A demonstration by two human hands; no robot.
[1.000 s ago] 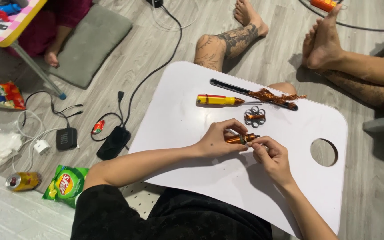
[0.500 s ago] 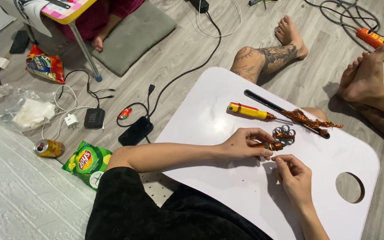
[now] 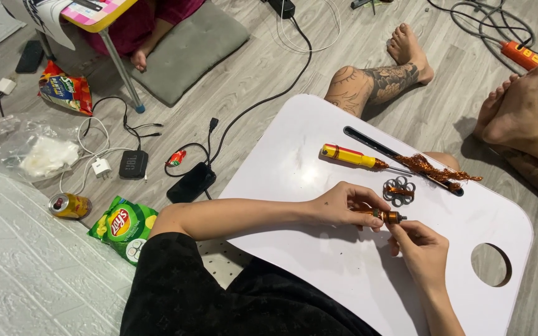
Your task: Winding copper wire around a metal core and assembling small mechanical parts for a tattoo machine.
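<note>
My left hand (image 3: pixel 344 205) grips a small copper-wound motor part (image 3: pixel 386 216) just above the white lap table (image 3: pixel 294 180). My right hand (image 3: pixel 420 247) pinches the same part at its dark end from the right. A small metal ring-shaped piece (image 3: pixel 398 191) lies on the table just beyond my fingers. Farther back lie a yellow-handled screwdriver (image 3: pixel 351 157) and a tangle of copper wire (image 3: pixel 434 168) in the table's long dark slot.
The table has a round hole (image 3: pixel 490 264) at right. Another person's tattooed leg (image 3: pixel 375 81) and feet (image 3: pixel 515 112) rest beyond the table. On the floor at left: a green chip bag (image 3: pixel 122 223), a can (image 3: pixel 68 205), cables, a black speaker (image 3: pixel 133 164), a grey cushion (image 3: pixel 188 50).
The view has swung right and down, so the table sits farther right in frame. Both hands stay together on the copper-wound part with only small finger shifts.
</note>
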